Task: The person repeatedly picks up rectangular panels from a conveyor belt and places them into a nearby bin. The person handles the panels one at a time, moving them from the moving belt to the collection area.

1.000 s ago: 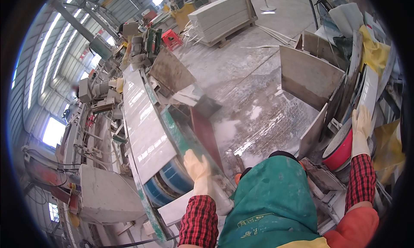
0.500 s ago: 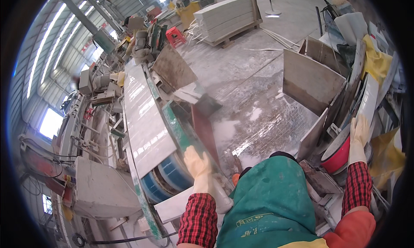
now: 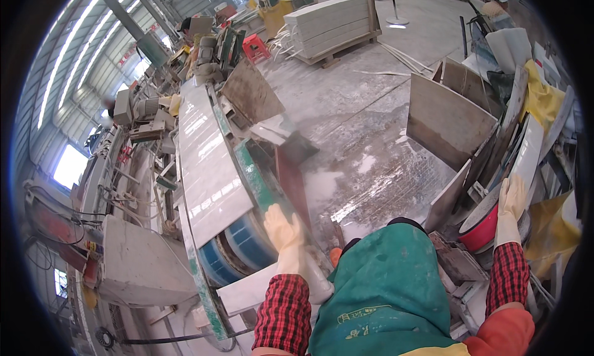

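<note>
My left hand [image 3: 284, 233], in a pale rubber glove, is beside the green side rail [image 3: 252, 170] of a roller conveyor, close to the blue rollers [image 3: 249, 241]. Its fingers are stretched out and hold nothing; whether it touches the rail I cannot tell. At the far right, my right hand [image 3: 511, 201], gloved alike, lies flat with straight fingers against the lower part of a long white stone strip [image 3: 528, 150], which leans on other pieces. A round red tub [image 3: 481, 231] sits just left of that hand. Pale slabs [image 3: 210, 164] cover the conveyor beyond the rollers.
A green apron [image 3: 387, 282] covers my front. Brown boards [image 3: 442, 118] stand upright at the right. Farther off are a stack of white slabs [image 3: 328, 28] on a pallet and a red stool [image 3: 255, 48]. Another person [image 3: 497, 3] is at the far upper right. The floor [image 3: 352, 158] looks wet.
The view has tilted slightly, so the background sits a little lower and more of the other person shows. Both hands stay near the same places, fingers still outstretched.
</note>
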`<state>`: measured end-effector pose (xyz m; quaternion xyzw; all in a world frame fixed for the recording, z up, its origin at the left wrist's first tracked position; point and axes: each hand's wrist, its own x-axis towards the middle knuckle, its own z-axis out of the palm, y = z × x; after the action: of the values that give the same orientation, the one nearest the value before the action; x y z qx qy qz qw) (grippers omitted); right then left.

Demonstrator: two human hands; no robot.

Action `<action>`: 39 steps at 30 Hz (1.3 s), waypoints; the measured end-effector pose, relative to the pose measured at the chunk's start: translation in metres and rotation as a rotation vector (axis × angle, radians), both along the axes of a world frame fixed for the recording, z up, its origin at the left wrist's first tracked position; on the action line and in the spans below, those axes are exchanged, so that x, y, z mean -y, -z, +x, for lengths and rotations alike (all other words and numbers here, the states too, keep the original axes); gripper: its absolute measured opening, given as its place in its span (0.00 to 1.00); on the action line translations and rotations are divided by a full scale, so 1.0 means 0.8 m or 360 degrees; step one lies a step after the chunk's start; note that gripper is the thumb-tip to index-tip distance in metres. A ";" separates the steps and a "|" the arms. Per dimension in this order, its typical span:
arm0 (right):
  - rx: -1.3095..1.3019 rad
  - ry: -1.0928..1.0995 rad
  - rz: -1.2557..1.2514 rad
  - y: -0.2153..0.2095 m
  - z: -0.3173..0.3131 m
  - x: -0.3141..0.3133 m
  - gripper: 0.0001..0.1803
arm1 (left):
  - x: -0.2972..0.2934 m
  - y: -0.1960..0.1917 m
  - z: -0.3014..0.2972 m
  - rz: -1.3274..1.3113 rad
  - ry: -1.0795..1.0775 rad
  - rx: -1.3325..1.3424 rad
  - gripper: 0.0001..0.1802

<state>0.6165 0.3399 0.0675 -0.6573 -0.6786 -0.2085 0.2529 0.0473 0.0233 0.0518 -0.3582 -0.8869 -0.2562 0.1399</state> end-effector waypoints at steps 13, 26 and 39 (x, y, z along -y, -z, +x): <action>0.0037 -0.0168 0.0165 0.012 -0.003 0.015 0.20 | 0.001 0.000 0.000 0.0004 -0.0013 0.0053 0.32; -0.0025 -0.0261 0.0164 -0.001 -0.024 0.043 0.19 | 0.001 -0.001 0.000 0.0004 -0.0031 0.0056 0.31; -0.0109 -0.0104 -0.0339 -0.006 -0.010 0.044 0.29 | 0.003 -0.007 0.002 0.0051 -0.0031 0.0049 0.29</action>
<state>0.6085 0.3043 0.0727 -0.6647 -0.7089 -0.1043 0.2113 0.0486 0.0207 0.0574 -0.3434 -0.8880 -0.2746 0.1344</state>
